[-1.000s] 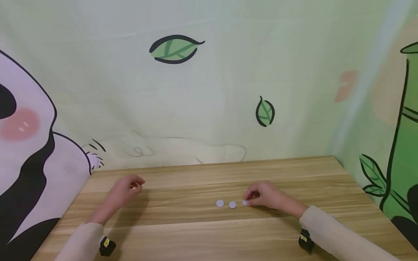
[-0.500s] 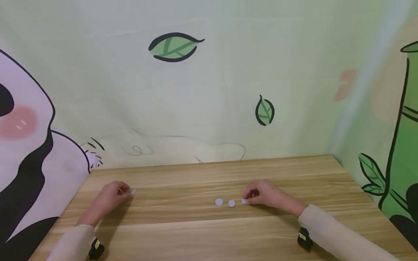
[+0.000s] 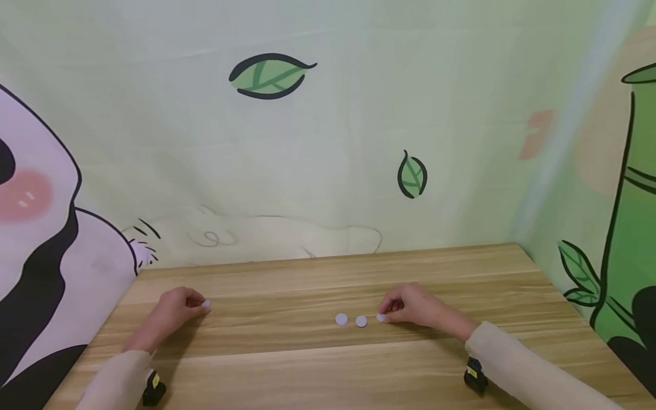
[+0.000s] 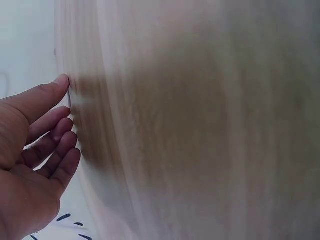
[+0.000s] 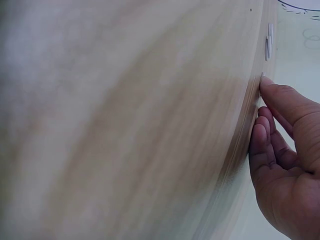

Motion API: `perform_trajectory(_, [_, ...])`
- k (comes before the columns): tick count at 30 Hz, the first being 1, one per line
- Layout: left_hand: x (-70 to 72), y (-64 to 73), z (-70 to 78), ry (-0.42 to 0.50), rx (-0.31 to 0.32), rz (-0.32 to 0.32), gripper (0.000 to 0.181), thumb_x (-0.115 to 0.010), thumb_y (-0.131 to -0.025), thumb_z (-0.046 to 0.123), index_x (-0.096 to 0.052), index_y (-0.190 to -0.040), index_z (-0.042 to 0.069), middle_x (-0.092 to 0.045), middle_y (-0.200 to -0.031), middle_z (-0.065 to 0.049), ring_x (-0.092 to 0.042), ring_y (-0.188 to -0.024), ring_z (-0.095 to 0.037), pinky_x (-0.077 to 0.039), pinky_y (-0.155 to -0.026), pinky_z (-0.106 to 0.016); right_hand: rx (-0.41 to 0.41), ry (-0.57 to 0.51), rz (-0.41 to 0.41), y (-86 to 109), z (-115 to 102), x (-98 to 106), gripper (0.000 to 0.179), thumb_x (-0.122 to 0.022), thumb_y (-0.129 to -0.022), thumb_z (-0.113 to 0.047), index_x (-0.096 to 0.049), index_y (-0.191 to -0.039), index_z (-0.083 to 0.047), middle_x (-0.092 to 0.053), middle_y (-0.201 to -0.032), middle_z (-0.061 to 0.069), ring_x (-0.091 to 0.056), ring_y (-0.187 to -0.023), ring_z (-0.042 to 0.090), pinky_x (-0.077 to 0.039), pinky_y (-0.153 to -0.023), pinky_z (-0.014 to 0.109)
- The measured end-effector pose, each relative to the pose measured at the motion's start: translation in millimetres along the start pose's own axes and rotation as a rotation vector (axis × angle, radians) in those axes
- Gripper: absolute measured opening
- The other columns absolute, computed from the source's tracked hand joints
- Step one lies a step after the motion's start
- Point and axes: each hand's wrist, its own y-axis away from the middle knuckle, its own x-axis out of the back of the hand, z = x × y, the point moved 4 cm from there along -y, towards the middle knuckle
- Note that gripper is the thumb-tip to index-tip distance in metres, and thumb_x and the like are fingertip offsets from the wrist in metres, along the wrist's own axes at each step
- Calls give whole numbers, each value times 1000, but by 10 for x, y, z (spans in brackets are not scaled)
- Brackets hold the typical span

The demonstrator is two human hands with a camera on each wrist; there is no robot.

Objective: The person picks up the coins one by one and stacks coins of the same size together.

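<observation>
On the wooden table (image 3: 277, 378), my left hand (image 3: 176, 310) pinches a thin white disc (image 3: 206, 304) between thumb and fingertips, at the left. Only the edge of this disc (image 4: 69, 97) shows in the left wrist view. Further right, my right hand (image 3: 414, 306) pinches another white disc (image 3: 381, 317), which its fingers partly cover. Just left of that hand lie two similar white discs, one nearer disc (image 3: 361, 322) and one farther disc (image 3: 341, 319), flat and a little apart. The disc in the right hand lines up roughly with them.
A pale green cloth backdrop (image 3: 333, 142) with printed leaves stands behind the table's back edge and wraps round its sides. Black wrist-worn devices (image 3: 154, 389) sit under both forearms.
My left hand has moved left and slightly down, and a white disc now shows at its fingertips, unseen a second ago. The right hand stays at its disc. The view has shifted slightly.
</observation>
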Motion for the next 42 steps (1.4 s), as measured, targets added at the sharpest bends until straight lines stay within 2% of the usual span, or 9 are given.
perform_trajectory(8, [-34, -33, -35, 14, 13, 8, 18, -80, -88, 17, -77, -93, 0, -74, -87, -5, -62, -81, -17, -51, -75, -37, -6, -7, -6, 4, -45, 22, 6, -81, -87, -17, -78, -91, -15, -67, -85, -10, -56, -75, 3, -50, -68, 22])
perform_trajectory(14, [-23, -45, 3, 24, 14, 11, 17, -81, -88, 16, -77, -92, 0, -74, -86, -6, -62, -81, -17, -51, -75, -36, 4, -21, 6, 20, -69, 43, 6, -82, -86, -14, -78, -91, -12, -68, -85, -8, -57, -75, 3, -50, -67, 22])
perform_trajectory(24, [-37, -34, 4, 26, 37, -2, 18, -80, -88, 15, -75, -93, -1, -73, -87, -6, -62, -81, -18, -51, -73, -35, -7, -12, -2, 16, -31, 9, 5, -82, -87, -16, -78, -91, -15, -68, -85, -10, -56, -74, 3, -50, -67, 22])
perform_trajectory(32, [-39, -44, 30, 6, 8, 10, 17, -79, -88, 15, -75, -91, -1, -73, -85, -6, -63, -79, -17, -52, -72, -35, -12, -34, -3, 7, -31, 31, 5, -81, -87, -13, -78, -91, -13, -69, -85, -9, -57, -74, 4, -51, -67, 22])
perform_trajectory(38, [-10, -43, 24, 68, 32, -4, 20, -77, -90, 16, -74, -97, -2, -71, -88, -6, -61, -80, -18, -52, -69, -33, -7, -16, -4, -7, -16, 15, 5, -82, -87, -16, -78, -90, -15, -67, -84, -10, -56, -73, 3, -50, -66, 22])
perform_trajectory(42, [62, -66, 39, 84, 28, 19, 21, -77, -89, 16, -73, -98, -3, -71, -88, -9, -62, -80, -19, -52, -67, -32, -10, -14, -4, -5, -13, 10, 5, -82, -87, -16, -78, -90, -15, -67, -84, -10, -55, -73, 3, -49, -66, 22])
